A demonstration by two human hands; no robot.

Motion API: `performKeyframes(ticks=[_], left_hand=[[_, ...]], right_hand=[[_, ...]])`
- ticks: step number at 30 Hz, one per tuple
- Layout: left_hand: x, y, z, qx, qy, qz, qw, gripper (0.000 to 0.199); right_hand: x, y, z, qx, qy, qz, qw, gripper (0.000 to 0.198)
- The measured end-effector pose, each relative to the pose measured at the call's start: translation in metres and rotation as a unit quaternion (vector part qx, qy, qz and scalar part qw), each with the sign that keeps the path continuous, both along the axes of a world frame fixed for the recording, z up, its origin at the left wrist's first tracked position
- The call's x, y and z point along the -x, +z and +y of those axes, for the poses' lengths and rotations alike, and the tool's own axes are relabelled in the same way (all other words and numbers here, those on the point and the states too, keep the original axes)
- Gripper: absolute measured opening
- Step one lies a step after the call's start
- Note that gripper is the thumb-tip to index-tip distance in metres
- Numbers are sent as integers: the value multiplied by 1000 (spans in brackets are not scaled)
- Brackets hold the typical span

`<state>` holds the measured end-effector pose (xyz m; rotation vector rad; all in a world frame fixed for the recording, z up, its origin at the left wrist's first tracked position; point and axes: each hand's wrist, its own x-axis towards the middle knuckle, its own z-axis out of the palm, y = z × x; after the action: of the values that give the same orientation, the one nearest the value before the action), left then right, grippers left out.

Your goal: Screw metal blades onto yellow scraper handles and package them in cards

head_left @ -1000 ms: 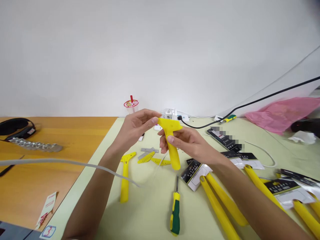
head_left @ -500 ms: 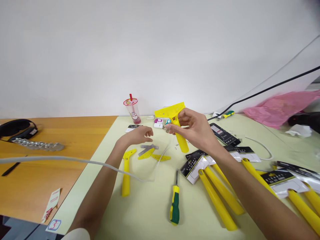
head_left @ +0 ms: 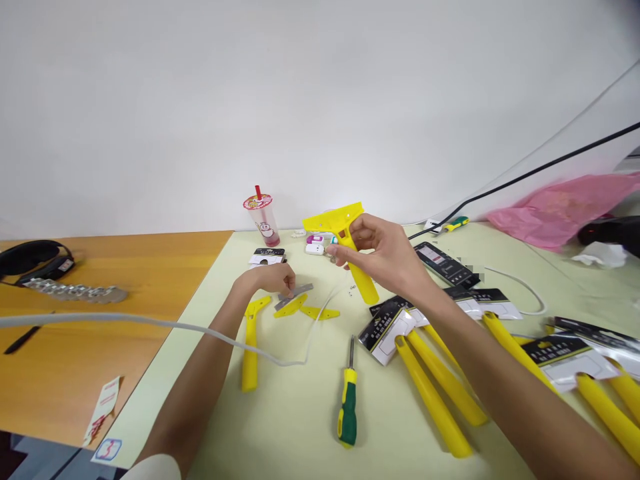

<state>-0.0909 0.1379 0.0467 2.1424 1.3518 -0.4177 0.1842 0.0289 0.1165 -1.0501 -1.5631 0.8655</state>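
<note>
My right hand (head_left: 383,257) is closed around the neck of a yellow plastic scraper (head_left: 345,230), held above the table with its wide head up and its handle slanting down. Low over the table, my left hand (head_left: 274,279) has its fingertips pinched on a grey metal blade (head_left: 303,289), one of two lying crossed. Beside these blades lie two yellow plastic end pieces (head_left: 320,313). A second yellow scraper handle (head_left: 251,347) rests near my left forearm. Closer to me is a green and yellow screwdriver (head_left: 349,407).
Packaged yellow scrapers (head_left: 435,393) lie under and around my right forearm. A phone (head_left: 445,265), a pink plastic bag (head_left: 555,213) and a drink cup (head_left: 263,220) stand farther back. A white cable (head_left: 200,327) crosses the view before my left forearm.
My left hand has moved down onto the grey blades and its fingers have closed; the upper blade has turned slightly. The right hand keeps holding the yellow scraper, almost unmoved.
</note>
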Motion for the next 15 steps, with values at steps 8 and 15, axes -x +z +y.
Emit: performKeyframes(ticks=[8, 15], left_hand=[[3, 37, -14, -102, 23, -147, 984, 23], [-9, 77, -45, -183, 124, -429, 876, 38]], right_hand=[[5, -12, 5, 47, 38, -5, 998, 49], [8, -20, 8, 83, 95, 10, 992, 49]])
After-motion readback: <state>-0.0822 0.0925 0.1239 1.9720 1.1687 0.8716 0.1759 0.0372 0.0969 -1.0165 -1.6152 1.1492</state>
